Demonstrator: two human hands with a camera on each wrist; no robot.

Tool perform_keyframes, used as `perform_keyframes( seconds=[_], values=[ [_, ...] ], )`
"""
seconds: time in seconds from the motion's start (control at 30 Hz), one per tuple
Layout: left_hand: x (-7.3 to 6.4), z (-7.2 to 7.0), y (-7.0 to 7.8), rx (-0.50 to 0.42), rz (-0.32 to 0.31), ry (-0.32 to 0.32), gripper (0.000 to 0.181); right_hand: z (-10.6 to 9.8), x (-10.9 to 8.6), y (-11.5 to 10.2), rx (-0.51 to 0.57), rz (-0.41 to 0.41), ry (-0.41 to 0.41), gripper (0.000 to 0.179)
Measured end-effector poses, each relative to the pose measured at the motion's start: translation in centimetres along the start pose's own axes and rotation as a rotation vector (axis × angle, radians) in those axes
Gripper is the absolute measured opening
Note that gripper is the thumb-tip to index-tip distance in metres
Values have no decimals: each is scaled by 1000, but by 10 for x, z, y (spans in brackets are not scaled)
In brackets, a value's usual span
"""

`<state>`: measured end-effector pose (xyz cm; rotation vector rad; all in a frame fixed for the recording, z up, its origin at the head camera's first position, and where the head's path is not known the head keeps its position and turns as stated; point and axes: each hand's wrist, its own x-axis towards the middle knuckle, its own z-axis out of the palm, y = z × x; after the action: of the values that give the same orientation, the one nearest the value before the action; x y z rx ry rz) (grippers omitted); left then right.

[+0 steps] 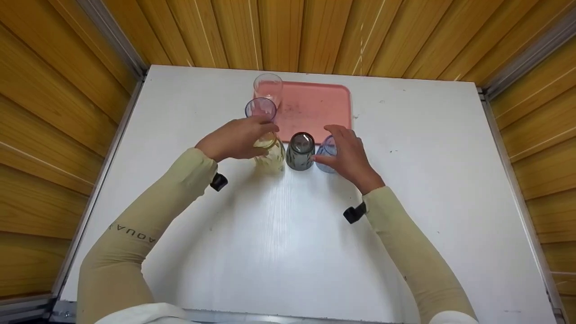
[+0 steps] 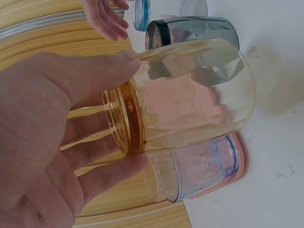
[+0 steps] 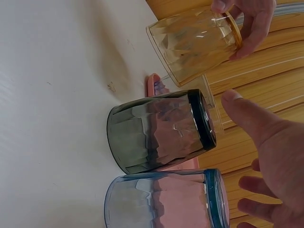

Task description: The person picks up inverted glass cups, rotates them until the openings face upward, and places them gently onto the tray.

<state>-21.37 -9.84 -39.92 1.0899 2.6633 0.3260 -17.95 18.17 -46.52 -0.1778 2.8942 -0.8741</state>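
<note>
My left hand (image 1: 240,138) grips a yellow tumbler (image 2: 194,99) around its base, thumb on one side and fingers on the other. The tumbler is upside down, and in the right wrist view its rim is raised off the table, apart from its shadow. Beside it, a grey tumbler (image 1: 300,153) stands mouth down, with a blue tumbler (image 3: 161,202), also inverted, close against it. Over these two my right hand (image 1: 347,155) is spread, thumb near the grey tumbler's base; part of the blue one is hidden behind this hand in the head view.
A pink tray (image 1: 315,108) lies behind the tumblers on the white table (image 1: 279,252). At its left side stand a clear glass (image 1: 268,85) and a purple-rimmed glass (image 1: 261,105), both mouth up. Wood-patterned walls (image 1: 279,36) enclose the back and sides.
</note>
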Motion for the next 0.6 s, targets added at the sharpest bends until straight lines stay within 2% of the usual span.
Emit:
perform_keyframes(
  seconds=[0.6],
  values=[
    [-3,-14,8,36,4,15,59,4,-3,-10,8,-164,31,83]
  ],
)
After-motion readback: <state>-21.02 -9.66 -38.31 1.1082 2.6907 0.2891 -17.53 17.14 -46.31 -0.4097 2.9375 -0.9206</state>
